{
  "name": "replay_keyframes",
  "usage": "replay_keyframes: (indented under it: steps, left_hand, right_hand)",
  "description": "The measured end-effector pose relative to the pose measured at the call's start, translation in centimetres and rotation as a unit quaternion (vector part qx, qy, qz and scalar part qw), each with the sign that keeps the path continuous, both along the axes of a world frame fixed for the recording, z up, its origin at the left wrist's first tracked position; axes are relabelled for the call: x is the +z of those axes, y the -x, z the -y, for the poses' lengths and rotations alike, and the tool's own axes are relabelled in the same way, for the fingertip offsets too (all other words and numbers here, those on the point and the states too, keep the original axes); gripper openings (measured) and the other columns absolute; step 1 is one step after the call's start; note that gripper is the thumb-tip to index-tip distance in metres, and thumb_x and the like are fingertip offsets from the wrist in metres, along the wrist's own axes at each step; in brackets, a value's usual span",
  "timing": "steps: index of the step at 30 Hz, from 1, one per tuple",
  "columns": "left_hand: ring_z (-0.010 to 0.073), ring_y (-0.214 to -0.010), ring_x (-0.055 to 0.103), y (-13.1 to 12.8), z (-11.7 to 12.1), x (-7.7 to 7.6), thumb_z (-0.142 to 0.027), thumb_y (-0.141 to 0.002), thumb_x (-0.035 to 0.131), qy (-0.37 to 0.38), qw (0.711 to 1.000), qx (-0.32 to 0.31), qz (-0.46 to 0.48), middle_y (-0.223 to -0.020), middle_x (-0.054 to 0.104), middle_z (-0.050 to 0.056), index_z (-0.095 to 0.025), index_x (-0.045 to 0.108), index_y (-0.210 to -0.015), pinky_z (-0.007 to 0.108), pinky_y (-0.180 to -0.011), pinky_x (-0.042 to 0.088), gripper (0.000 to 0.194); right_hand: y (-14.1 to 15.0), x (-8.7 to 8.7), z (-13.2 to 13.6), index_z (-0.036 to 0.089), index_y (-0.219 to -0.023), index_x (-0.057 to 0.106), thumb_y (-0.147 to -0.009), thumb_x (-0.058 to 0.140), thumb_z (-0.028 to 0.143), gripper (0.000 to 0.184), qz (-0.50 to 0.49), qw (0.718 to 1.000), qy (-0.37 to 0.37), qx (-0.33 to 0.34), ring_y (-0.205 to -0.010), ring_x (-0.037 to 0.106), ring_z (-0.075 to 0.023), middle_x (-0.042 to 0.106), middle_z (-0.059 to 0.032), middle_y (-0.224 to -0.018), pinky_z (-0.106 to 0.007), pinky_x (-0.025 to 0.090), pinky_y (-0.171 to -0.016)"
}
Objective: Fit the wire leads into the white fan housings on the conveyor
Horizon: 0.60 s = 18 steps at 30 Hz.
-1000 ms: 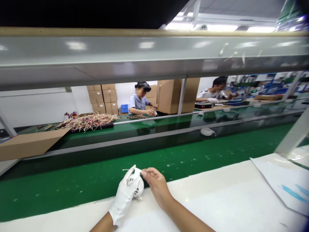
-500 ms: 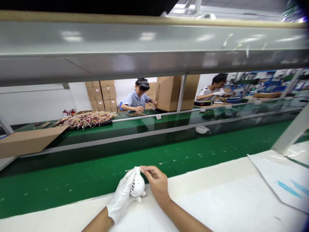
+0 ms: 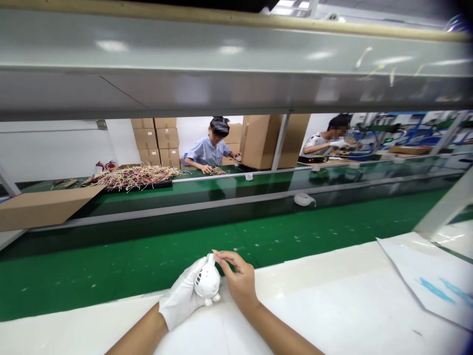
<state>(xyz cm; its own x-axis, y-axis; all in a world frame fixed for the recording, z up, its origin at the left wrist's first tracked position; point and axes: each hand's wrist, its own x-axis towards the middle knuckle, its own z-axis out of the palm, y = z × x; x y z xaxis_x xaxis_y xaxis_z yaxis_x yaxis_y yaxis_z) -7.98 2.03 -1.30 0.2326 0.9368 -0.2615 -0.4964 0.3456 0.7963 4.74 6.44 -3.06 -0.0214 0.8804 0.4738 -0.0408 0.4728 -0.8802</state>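
My left hand (image 3: 183,293), in a white glove, grips a small round white plastic housing (image 3: 207,282) above the front edge of the white worktop. Dark vent slots show on the housing's left side, tiny holes on its face, and stubby rounded feet at its bottom. A narrow part stands up at its top. My bare right hand (image 3: 238,276) has thumb and forefinger pinched together at that top part. Whatever is between those fingertips is too small to make out.
Beyond the white worktop (image 3: 332,296) runs a green conveyor belt (image 3: 148,261). A white part (image 3: 305,199) lies farther back. Two co-workers sit opposite, near a heap of wires (image 3: 136,176) and a large carton (image 3: 260,143). A metal shelf (image 3: 221,54) spans overhead.
The housing has turned slightly in my left hand, so its holed face shows more. My right fingers stay at its top. The white part on the belt has shifted slightly left in view.
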Motion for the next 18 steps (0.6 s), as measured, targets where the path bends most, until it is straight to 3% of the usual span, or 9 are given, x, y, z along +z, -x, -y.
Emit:
replay_keyframes:
  steps: [5, 11, 18]
  left_hand:
    - [0.0146, -0.053, 0.059, 0.4, -0.1, -0.1, -0.050, -0.076, 0.049, -0.007, 0.998, -0.048, 0.036, -0.073, 0.060, 0.005, -0.018, 0.049, -0.105, 0.019, -0.038, 0.038, 0.042]
    - [0.0158, -0.051, 0.059, 1.1, -0.2, -0.2, -0.048, -0.079, 0.045, -0.019, 0.997, -0.076, 0.019, -0.074, 0.061, 0.007, -0.018, 0.049, -0.106, 0.019, -0.036, 0.038, 0.041]
    - [0.0168, -0.050, 0.059, 1.3, 0.0, 0.0, -0.042, -0.081, 0.043, -0.028, 0.994, -0.104, 0.032, -0.071, 0.060, 0.006, -0.018, 0.049, -0.107, 0.019, -0.033, 0.038, 0.036]
  right_hand:
    - [0.1, 0.6, 0.4, 0.023, -0.083, 0.064, -0.071, 0.061, 0.025, 0.013, 0.002, 1.000, 0.016, 0.000, -0.081, 0.064, -0.0239, 0.070, -0.0036, -0.081, -0.035, 0.049, -0.077]
    - [0.1, 0.9, 0.7, 0.025, -0.085, 0.065, -0.073, 0.059, 0.022, 0.015, 0.018, 0.999, -0.033, 0.000, -0.078, 0.063, -0.0218, 0.069, -0.0027, -0.079, -0.034, 0.048, -0.076]
    - [0.1, 1.1, 0.6, 0.023, -0.087, 0.065, -0.073, 0.058, 0.020, 0.016, 0.024, 0.997, -0.064, 0.043, -0.076, 0.060, -0.0194, 0.062, -0.0049, -0.081, -0.030, 0.048, -0.069]
